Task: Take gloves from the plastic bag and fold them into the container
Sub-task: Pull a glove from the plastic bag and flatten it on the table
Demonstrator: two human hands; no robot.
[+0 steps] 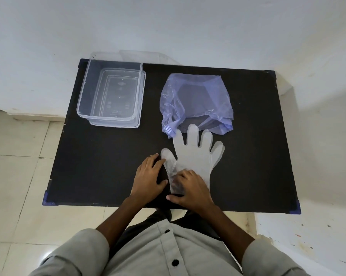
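- Glove (196,158) lies flat on the black table (108,166), fingers pointing away from you, cuff at the near edge under your hands.
- Your right hand (190,188) rests palm-down on the cuff end, fingers loosely curled and pressing the film. It is pinning, not gripping.
- Your left hand (148,176) sits on the table just beside the glove's thumb, fingertips touching its edge, open and holding nothing.
- Handling, my read: thin clear film, near weightless, limp, slick on the tabletop. It will likely slide or spring back open unless pinned. Keep one hand flat on it, pinch an edge by the cuff or fingertips with the other, crease firmly.
- Plastic bag (196,102), blue-tinted, lies just beyond the glove; mouth faces you and the glove's fingertips overlap it. Can't tell if more gloves are inside.
- Container (112,96), clear and seemingly empty, sits far left, well apart from the glove. Nothing folded into it yet.
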